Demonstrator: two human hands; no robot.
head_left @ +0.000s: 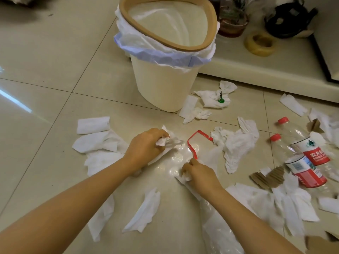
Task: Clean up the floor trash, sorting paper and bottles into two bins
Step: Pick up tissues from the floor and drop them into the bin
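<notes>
A cream plastic bin [161, 83] with a tan rim ring and a white liner bag folded over its lip stands on the pale tiled floor [45, 57], its mouth open and showing only liner. In front of the bin the left hand [146, 145] clenches round a crumpled white paper tissue wad [162, 141], and the right hand [199, 174] grips another small white tissue scrap [187, 177] at the edge of a clear plastic bag with a red drawstring band [192, 143] that lies flat on the tiles. White tissue pieces [236, 143] lie scattered to both sides of the bin's front, flat strips to its left, twisted clumps to its right. Further right of the bin lie two clear plastic bottles with red caps and red-and-white labels [302, 156], side by side on their sides, with brown corrugated cardboard bits [269, 177] touching them. Bare tile stretches wide to the left of the bin; close to its right runs the edge of a raised pale ledge [256, 70].
</notes>
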